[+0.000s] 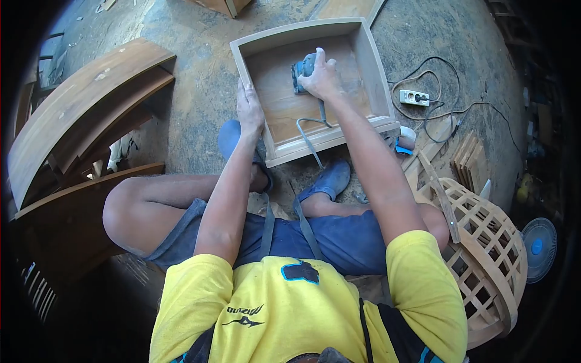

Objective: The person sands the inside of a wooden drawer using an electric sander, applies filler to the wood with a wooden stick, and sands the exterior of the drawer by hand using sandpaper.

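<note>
A wooden drawer [358, 125] with a curved far side lies open side up on the floor between my legs. Inside it, my right hand [324, 77] is closed round a blue electric sander [299, 74], which rests against the bottom panel. The sander's grey cord or hose [308, 140] runs out over the near wall of the drawer. My left hand [250, 110] grips the drawer's left wall, fingers stretched along it; its thumb is hard to make out.
Left stands a curved wooden furniture piece [91, 91]. To the right are a white power strip [414, 97] with looped cables, a sandpaper roll [407, 138], wood offcuts [467, 156], a lattice wooden frame [484, 230] and a fan [538, 248]. Another wooden piece [223, 5] sits at the top.
</note>
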`<state>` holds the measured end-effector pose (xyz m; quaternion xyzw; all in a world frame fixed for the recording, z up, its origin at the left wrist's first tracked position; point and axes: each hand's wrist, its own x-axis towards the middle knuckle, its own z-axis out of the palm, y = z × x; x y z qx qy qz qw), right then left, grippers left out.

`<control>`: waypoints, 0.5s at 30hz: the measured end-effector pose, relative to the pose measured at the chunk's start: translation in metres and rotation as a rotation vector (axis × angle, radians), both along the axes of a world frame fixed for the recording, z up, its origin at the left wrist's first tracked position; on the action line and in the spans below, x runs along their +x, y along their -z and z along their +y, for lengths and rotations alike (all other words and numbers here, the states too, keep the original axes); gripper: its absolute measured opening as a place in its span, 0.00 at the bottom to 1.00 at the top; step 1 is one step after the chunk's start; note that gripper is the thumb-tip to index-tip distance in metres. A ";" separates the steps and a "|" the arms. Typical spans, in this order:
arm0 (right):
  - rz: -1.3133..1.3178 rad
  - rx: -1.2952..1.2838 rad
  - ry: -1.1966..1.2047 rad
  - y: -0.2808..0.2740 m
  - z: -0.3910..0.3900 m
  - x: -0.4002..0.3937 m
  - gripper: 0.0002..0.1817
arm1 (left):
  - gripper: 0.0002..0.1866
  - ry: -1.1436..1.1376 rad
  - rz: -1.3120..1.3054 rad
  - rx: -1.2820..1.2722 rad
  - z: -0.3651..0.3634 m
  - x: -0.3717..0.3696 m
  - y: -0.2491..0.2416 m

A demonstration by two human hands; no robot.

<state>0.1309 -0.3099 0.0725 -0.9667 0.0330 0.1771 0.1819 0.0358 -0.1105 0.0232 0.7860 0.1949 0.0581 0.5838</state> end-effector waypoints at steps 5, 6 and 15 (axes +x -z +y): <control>0.035 0.114 -0.168 0.001 0.066 -0.027 0.57 | 0.31 0.038 -0.029 0.017 0.003 0.001 0.020; 0.039 0.110 -0.196 0.001 0.064 -0.027 0.57 | 0.32 0.044 -0.011 0.010 0.002 0.000 0.016; -0.107 -0.037 0.120 0.009 -0.066 0.016 0.57 | 0.31 0.020 -0.032 0.001 -0.003 0.002 0.006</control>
